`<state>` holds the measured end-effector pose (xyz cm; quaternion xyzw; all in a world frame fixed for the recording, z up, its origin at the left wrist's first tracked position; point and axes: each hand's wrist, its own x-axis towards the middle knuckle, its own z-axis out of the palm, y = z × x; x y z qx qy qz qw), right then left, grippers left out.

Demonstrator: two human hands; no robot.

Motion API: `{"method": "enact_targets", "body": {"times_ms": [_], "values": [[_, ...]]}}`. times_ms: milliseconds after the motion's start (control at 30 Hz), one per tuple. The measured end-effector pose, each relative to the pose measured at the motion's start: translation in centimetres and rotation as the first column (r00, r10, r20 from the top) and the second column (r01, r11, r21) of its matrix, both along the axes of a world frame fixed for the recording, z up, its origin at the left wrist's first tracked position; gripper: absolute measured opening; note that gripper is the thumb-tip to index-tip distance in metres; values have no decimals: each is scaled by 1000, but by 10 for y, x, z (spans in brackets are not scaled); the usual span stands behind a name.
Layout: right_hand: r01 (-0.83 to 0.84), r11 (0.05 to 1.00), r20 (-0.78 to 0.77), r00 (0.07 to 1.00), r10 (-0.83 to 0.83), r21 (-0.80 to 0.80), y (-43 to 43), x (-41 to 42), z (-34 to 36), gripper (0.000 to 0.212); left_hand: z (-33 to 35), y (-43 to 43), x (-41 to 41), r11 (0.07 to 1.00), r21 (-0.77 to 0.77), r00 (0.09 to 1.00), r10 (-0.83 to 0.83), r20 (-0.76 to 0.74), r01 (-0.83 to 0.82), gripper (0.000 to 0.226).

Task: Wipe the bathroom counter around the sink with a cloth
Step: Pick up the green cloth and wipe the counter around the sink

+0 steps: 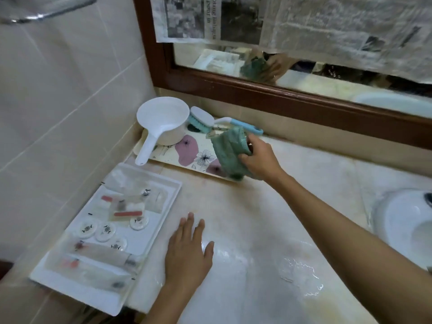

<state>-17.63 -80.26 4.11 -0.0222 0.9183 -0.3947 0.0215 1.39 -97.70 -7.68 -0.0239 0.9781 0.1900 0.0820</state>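
- One white plastic tray (77, 300) lies at the far left of the marble-look counter (245, 206), and its near corner appears to jut past the front edge. It carries clear sachets, tubes and several round white lids.
- Just right of that tray, the left hand (187, 258) rests palm down on the counter. Its fingers are straight and slightly spread, and it holds nothing.
- At the back-left corner, a white water dipper (163, 118) stands on a floral-printed tray (187, 146). The dipper's handle reaches forward over that tray's front edge.
- A scrub brush (201, 120) with teal bristles and a white and blue handle lies along the back of the floral-printed tray, close to the wall.
- The green cloth (230, 153) is bunched up over the right end of the floral-printed tray. Whether its lower end touches the tray cannot be told.
- The right hand (259, 157) grips the cloth with fingers and thumb curled round it, and its forearm stretches in from the lower right.
- A puddle of water (299, 274) glistens on the counter below that forearm, near the front.
- A wood-framed mirror (233, 64) hangs above the back wall with sheets of newspaper (327, 19) over its upper part. The uncovered strip reflects the cloth and hand.
- The white sink (397, 220) is set into the counter at the far right, partly cut off by the frame edge.
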Motion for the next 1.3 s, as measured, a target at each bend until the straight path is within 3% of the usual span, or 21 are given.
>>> {"method": "enact_targets", "body": {"times_ms": [67, 133, 200, 300, 467, 500, 567, 633, 667, 800, 933, 1133, 1300], "values": [[80, 983, 82, 994, -67, -166, 34, 24, 10, 19, 5, 3, -2, 999, 24, 999, 49, -9, -49, 62], [157, 961, 197, 974, -112, -228, 73, 47, 13, 17, 13, 12, -4, 990, 57, 992, 126, 16, -126, 58], [215, 964, 282, 945, -166, -153, 115, 64, 10, 14, 17, 28, -7, 982, 108, 987, 159, -23, -155, 50], [291, 957, 330, 903, -276, 4, 173, 74, 2, 9, 17, 59, -22, 982, 188, 990, 38, -136, -12, 44], [359, 932, 372, 861, -348, 41, 246, 62, -9, 16, 15, 110, -62, 961, 187, 973, -179, -146, 205, 48], [361, 928, 354, 860, -368, 88, 256, 58, -13, 17, 13, 118, -71, 960, 157, 967, -208, -146, 230, 50], [357, 866, 184, 880, -437, 351, 264, 54, -28, 25, 6, 128, -84, 962, 94, 960, -241, -142, 255, 60], [345, 771, -36, 921, -388, 536, 261, 59, -50, 45, -5, 132, -91, 964, 41, 956, -256, -143, 264, 68], [300, 773, -55, 944, -326, 559, 258, 63, -62, 53, -9, 133, -93, 963, 20, 952, -264, -153, 270, 68], [71, 816, 164, 966, -198, 573, 265, 74, -111, 63, -18, 135, -91, 968, -16, 949, -250, -191, 252, 63], [149, 781, 101, 960, -262, 606, 285, 50, -123, 60, -18, 137, -91, 973, -1, 954, -225, -198, 230, 62], [237, 779, 149, 910, -387, 580, 252, 7, -127, 58, -21, 136, -93, 973, -9, 953, -228, -201, 231, 61], [135, 839, 70, 977, -202, 528, 180, 95, -130, 55, -20, 136, -92, 972, -11, 952, -233, -200, 236, 61]]}}
